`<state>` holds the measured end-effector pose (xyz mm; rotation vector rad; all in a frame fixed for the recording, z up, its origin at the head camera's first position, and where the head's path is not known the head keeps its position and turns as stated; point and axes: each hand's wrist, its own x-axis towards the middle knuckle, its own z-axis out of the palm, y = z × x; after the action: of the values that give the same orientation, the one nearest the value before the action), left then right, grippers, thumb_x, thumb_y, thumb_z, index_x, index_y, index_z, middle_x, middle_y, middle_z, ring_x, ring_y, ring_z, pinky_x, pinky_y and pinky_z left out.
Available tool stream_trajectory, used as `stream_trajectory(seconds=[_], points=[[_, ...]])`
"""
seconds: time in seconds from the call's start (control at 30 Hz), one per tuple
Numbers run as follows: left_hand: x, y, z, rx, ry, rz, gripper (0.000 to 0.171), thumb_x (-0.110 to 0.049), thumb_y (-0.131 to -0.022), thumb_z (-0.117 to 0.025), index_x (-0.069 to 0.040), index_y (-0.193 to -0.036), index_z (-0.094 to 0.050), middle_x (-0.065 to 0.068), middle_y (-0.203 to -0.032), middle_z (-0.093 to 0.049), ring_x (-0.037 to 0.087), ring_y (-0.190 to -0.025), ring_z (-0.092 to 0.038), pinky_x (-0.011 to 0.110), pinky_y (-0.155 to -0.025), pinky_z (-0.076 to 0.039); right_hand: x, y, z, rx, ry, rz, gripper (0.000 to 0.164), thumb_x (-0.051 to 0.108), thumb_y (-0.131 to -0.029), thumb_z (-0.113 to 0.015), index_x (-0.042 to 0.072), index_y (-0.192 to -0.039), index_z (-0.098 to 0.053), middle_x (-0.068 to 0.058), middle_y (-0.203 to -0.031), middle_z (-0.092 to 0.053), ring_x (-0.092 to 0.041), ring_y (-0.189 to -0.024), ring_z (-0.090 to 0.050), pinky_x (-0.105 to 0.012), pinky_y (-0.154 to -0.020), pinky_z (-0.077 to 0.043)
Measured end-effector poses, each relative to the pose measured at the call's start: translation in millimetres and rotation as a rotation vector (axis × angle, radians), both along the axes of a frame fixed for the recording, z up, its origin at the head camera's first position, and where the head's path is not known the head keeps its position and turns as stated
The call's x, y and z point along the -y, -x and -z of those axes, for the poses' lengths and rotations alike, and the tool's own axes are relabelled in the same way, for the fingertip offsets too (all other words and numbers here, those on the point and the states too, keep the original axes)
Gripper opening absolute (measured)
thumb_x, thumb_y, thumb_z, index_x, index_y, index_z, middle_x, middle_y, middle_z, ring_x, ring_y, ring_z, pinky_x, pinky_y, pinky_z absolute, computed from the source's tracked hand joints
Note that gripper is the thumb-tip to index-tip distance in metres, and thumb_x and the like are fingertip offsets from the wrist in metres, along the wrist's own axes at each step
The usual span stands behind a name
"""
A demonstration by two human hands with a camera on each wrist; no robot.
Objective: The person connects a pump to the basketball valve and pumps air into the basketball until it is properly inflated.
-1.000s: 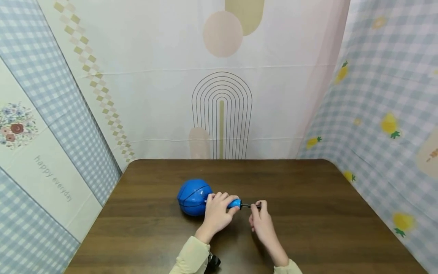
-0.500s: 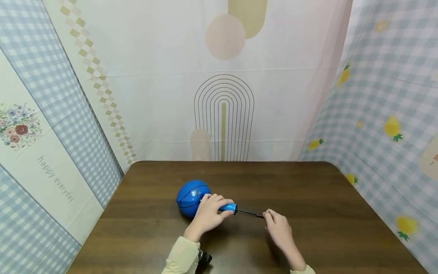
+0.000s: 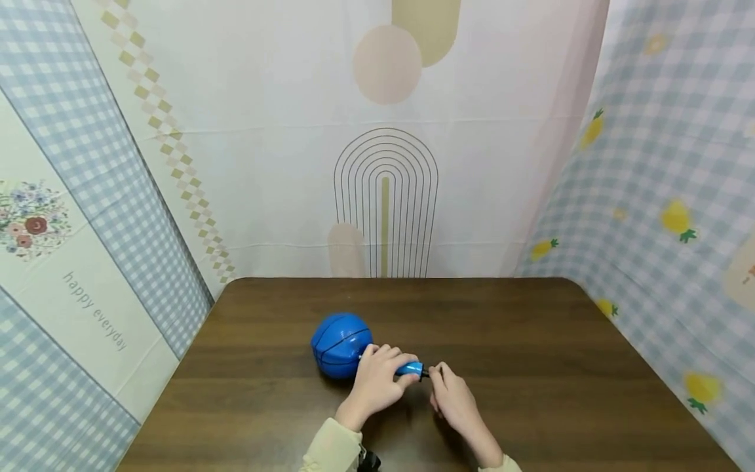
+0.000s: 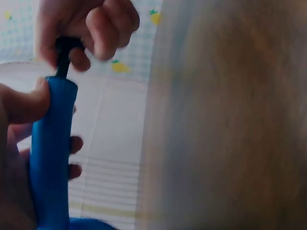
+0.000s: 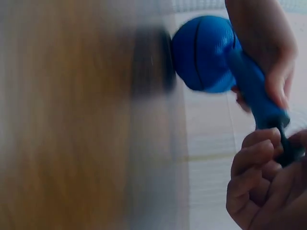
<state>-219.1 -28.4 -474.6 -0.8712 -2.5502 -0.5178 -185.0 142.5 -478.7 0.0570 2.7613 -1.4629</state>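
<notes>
Left fingers [image 3: 404, 360] gripping smooth blue tube [image 4: 53, 143], right fingers [image 4: 102, 33] pinching black handle [image 4: 64, 49], glossy round ball [image 3: 337, 342]

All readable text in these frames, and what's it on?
"happy everyday": on the pale panel of the checked cloth at the left of the head view.
Brownish mark at that view's right edge: cut off and too small to tell whether it is lettering.
Blue ball and blue pump: no lettering I can make out; the wrist views are blurred.
</notes>
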Motion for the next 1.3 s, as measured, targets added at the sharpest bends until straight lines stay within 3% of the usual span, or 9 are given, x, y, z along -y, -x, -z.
stream_trajectory(seconds=[0.13, 0.23, 0.4, 0.6, 0.8, 1.0, 1.17, 1.3], points=[[8.5, 7.8, -5.2, 0.063, 0.014, 0.061, 0.031, -0.045, -0.092, -0.059, -0.027, -0.115, -0.069, -0.011, -0.099, -0.069, 0.01, -0.093, -0.058, 0.037, -0.094, -0.041, -10.6, 2.0, -4.3, 0.014, -0.035, 0.014, 0.037, 0.041, -0.1, -0.046, 0.009, -0.086, -0.058, 0.004, -0.052, -0.048, -0.012, -0.044, -0.046, -0.028, -0.046, -0.037], [17.6, 13.3, -7.2, 0.088, 0.018, 0.068, 0.032, -0.046, -0.092, -0.059, -0.027, -0.117, -0.068, -0.01, -0.101, -0.069, 0.01, -0.095, -0.058, 0.039, -0.095, -0.041, -22.4, 1.7, -6.0, 0.026, -0.002, 0.04, 0.038, 0.038, -0.1, -0.047, 0.005, -0.083, -0.058, 0.003, -0.052, -0.047, -0.012, -0.043, -0.044, -0.027, -0.046, -0.038], [25.4, 16.2, -8.3, 0.073, -0.028, 0.014, 0.031, -0.043, -0.091, -0.062, -0.026, -0.115, -0.069, -0.008, -0.098, -0.069, 0.012, -0.093, -0.057, 0.039, -0.092, -0.04, -36.4, 1.5, -8.4, 0.029, 0.044, 0.086, 0.038, 0.03, -0.102, -0.043, 0.001, -0.08, -0.05, 0.001, -0.049, -0.044, -0.014, -0.038, -0.04, -0.026, -0.042, -0.036], [8.8, 11.6, -4.5, 0.009, -0.035, -0.063, 0.029, -0.044, -0.093, -0.058, -0.026, -0.112, -0.069, -0.007, -0.097, -0.07, 0.014, -0.091, -0.057, 0.038, -0.09, -0.04, -15.9, 6.4, -13.3, 0.038, 0.0, -0.016, 0.036, 0.04, -0.104, -0.038, 0.006, -0.095, -0.046, 0.0, -0.052, -0.049, -0.015, -0.039, -0.045, -0.03, -0.044, -0.041], [-3.8, 3.8, 1.4, 0.038, -0.069, -0.008, 0.03, -0.046, -0.095, -0.053, -0.028, -0.114, -0.068, -0.009, -0.1, -0.069, 0.012, -0.092, -0.058, 0.037, -0.09, -0.04, -4.8, 5.1, -12.3, 0.03, 0.001, -0.067, 0.034, 0.041, -0.103, -0.042, 0.007, -0.099, -0.047, -0.002, -0.053, -0.049, -0.015, -0.04, -0.045, -0.03, -0.044, -0.041], [10.7, 12.9, -2.2, 0.064, -0.052, 0.048, 0.03, -0.046, -0.094, -0.055, -0.028, -0.114, -0.068, -0.01, -0.098, -0.068, 0.011, -0.092, -0.058, 0.039, -0.093, -0.04, -22.4, 2.2, -11.6, 0.058, 0.122, -0.04, 0.038, 0.043, -0.1, -0.048, 0.005, -0.099, -0.052, 0.001, -0.051, -0.046, -0.012, -0.04, -0.044, -0.028, -0.043, -0.043], [22.7, 19.8, -7.5, 0.062, -0.095, -0.01, 0.029, -0.042, -0.091, -0.062, -0.027, -0.114, -0.069, -0.008, -0.093, -0.067, 0.012, -0.089, -0.055, 0.039, -0.092, -0.039, -42.0, 3.6, -17.7, 0.032, 0.145, 0.061, 0.038, 0.04, -0.101, -0.047, 0.002, -0.093, -0.05, 0.0, -0.05, -0.044, -0.014, -0.039, -0.042, -0.027, -0.042, -0.041], [15.9, 19.7, -3.8, 0.001, -0.069, -0.058, 0.028, -0.043, -0.091, -0.062, -0.027, -0.113, -0.069, -0.008, -0.092, -0.067, 0.012, -0.089, -0.056, 0.038, -0.091, -0.039, -39.5, 4.3, -14.7, 0.047, 0.139, 0.055, 0.038, 0.04, -0.104, -0.04, 0.003, -0.096, -0.045, 0.0, -0.05, -0.044, -0.014, -0.038, -0.043, -0.027, -0.042, -0.041]])
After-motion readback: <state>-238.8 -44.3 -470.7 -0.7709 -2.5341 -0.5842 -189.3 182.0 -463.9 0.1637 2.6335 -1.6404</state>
